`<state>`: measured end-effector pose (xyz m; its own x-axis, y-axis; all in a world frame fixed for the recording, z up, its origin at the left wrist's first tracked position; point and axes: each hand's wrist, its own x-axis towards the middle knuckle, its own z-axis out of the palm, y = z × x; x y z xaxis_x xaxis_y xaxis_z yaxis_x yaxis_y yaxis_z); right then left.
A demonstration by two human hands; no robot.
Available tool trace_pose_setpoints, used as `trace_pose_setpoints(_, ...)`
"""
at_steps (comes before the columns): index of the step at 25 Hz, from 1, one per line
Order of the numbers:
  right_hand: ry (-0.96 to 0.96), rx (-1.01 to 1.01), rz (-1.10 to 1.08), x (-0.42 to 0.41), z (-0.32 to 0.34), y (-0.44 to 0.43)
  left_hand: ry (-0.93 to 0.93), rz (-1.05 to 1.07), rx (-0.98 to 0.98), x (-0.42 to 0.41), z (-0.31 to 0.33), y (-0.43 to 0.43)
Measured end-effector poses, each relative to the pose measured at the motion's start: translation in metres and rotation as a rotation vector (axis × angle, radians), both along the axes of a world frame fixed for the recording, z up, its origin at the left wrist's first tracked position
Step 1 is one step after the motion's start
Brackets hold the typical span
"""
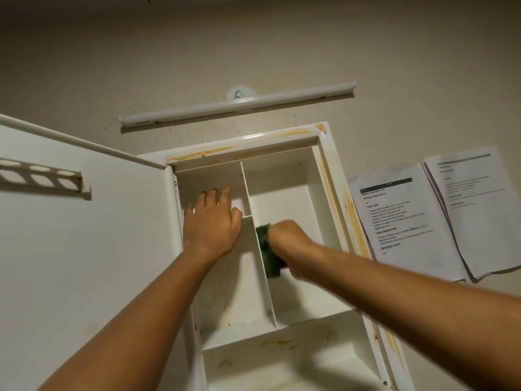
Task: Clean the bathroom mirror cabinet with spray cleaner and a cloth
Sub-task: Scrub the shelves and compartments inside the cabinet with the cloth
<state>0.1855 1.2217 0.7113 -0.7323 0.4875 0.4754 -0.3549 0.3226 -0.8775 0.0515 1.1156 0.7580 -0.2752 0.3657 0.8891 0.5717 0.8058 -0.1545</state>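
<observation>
The white wall cabinet (332, 176) stands open, its door (84, 249) swung out to the left. Orange-brown stains streak its frame and shelves. My left hand (211, 224) lies flat with spread fingers against the back of the upper left compartment. My right hand (287, 244) grips a green cloth (267, 255) and presses it against the vertical divider (262, 263) in the right compartment. No spray bottle is in view.
A white tube lamp (236, 104) is fixed to the wall above the cabinet. Printed paper sheets (423, 215) hang on the wall to the right. A slotted rack (42, 176) sits on the inside of the door. Lower shelves (282, 354) are stained.
</observation>
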Motion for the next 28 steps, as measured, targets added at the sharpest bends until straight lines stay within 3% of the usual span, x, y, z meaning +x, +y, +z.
trace_pose_setpoints(4, 0.271, -0.007, 0.043, -0.015, 0.116, 0.006, 0.006, 0.002, 0.011, 0.0, -0.002, 0.0)
trace_pose_setpoints(6, 0.289, 0.101, -0.04, -0.025, 0.094, 0.01, -0.014, 0.003, -0.004, 0.0, 0.002, -0.001)
trace_pose_setpoints(8, 0.153, 0.246, -0.152, -0.026, 0.033, 0.013, -0.015, 0.009, -0.006, 0.002, 0.0, -0.002)
trace_pose_setpoints(10, -0.016, 0.267, -0.116, -0.029, -0.018, 0.021, -0.016, 0.0, -0.003, 0.003, 0.001, -0.001)
trace_pose_setpoints(12, -0.042, 0.131, -0.103, -0.037, 0.0, 0.02, -0.017, -0.005, 0.0, 0.002, -0.002, -0.001)
trace_pose_setpoints(14, 0.053, 0.006, -0.149, -0.044, 0.052, 0.015, -0.004, -0.016, 0.005, 0.0, -0.002, 0.0)
trace_pose_setpoints(16, 0.224, -0.012, -0.113, -0.048, 0.093, 0.011, 0.007, -0.009, 0.02, 0.0, -0.002, 0.001)
trace_pose_setpoints(18, 0.31, 0.096, -0.102, -0.056, 0.097, 0.013, 0.031, -0.001, 0.024, -0.001, -0.001, 0.001)
trace_pose_setpoints(21, 0.201, 0.228, -0.196, -0.057, 0.042, 0.025, 0.022, -0.008, 0.014, -0.002, -0.001, 0.0)
trace_pose_setpoints(24, 0.002, 0.264, -0.14, -0.05, 0.002, 0.029, 0.023, -0.007, 0.01, -0.003, 0.001, 0.0)
trace_pose_setpoints(26, -0.043, 0.192, -0.196, -0.049, 0.028, 0.025, 0.022, -0.01, 0.016, -0.003, -0.001, 0.0)
trace_pose_setpoints(28, 0.055, 0.08, -0.214, -0.05, 0.072, 0.022, 0.016, -0.022, 0.013, -0.003, 0.0, 0.002)
